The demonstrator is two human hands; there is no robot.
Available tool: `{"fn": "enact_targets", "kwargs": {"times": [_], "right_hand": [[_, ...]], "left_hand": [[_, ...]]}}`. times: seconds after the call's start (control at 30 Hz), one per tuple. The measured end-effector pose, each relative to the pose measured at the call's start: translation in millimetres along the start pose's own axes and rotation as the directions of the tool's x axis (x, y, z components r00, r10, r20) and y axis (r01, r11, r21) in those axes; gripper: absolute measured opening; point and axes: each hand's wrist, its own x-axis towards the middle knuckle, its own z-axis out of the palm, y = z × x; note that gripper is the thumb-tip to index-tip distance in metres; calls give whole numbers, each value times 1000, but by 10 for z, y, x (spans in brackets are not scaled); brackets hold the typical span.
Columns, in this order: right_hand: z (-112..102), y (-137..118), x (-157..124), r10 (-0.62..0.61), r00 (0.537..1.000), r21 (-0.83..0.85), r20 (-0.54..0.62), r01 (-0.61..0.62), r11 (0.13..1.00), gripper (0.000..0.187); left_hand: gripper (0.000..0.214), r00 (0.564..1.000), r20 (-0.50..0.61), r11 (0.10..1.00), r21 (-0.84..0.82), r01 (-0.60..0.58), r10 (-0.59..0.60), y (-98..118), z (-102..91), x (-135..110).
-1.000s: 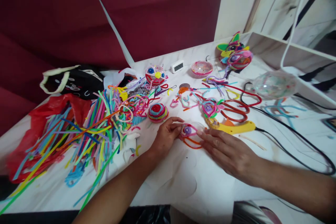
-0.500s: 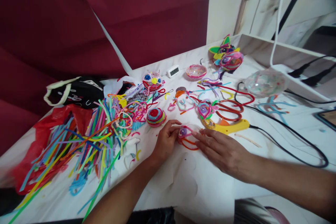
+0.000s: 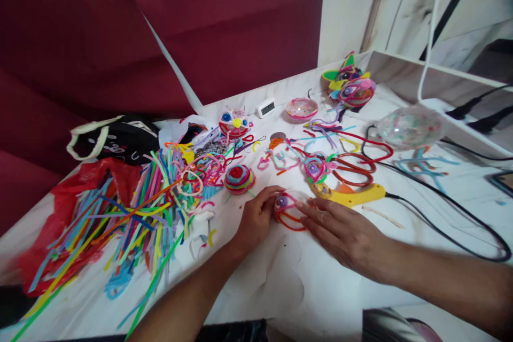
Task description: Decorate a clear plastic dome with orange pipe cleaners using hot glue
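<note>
Between my hands, low over the white table, is a clear plastic half-ball [image 3: 289, 212] trimmed with pink and orange pipe cleaners and a purple eye. My left hand [image 3: 256, 216] pinches its left edge between thumb and fingers. At its right side my right hand [image 3: 340, 230] grips it, fingers long and close together; the fingertips partly hide that edge. Just beyond the right hand lies a yellow hot glue gun [image 3: 364, 196] with a black cord. Another eye-shaped pipe-cleaner piece [image 3: 315, 169] sits by its nozzle. A striped pipe-cleaner dome [image 3: 239, 178] rests past the left hand.
Loose pipe cleaners [image 3: 136, 214] spill from a red plastic bag [image 3: 52, 235] on the left, beside a black pouch [image 3: 116, 139]. Farther back are a small digital clock [image 3: 265, 109], a clear bowl [image 3: 302, 110], a colourful creature [image 3: 350, 85] and a clear dome [image 3: 411, 127].
The view has turned slightly left, so most things sit a little farther right. Both hands stay on the half-ball with almost no change of grip.
</note>
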Motion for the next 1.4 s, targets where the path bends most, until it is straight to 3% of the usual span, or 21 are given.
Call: {"fn": "enact_targets", "kwargs": {"times": [0.27, 0.5, 0.93, 1.4], "right_hand": [[7, 5, 4, 1, 1000, -1, -22, -1, 1000, 25], [1, 9, 7, 5, 1000, 7, -9, -5, 1000, 26], [-16, 6, 21, -8, 1000, -26, -20, 7, 1000, 27], [-25, 4, 32, -15, 1000, -27, -1, 15, 1000, 27]], "left_hand": [[44, 996, 62, 991, 116, -69, 62, 21, -28, -44], [45, 991, 131, 999, -27, -29, 32, 101, -54, -85], [35, 1000, -18, 989, 150, -1, 4, 129, 135, -72], [40, 994, 40, 984, 140, -110, 106, 123, 150, -81]]}}
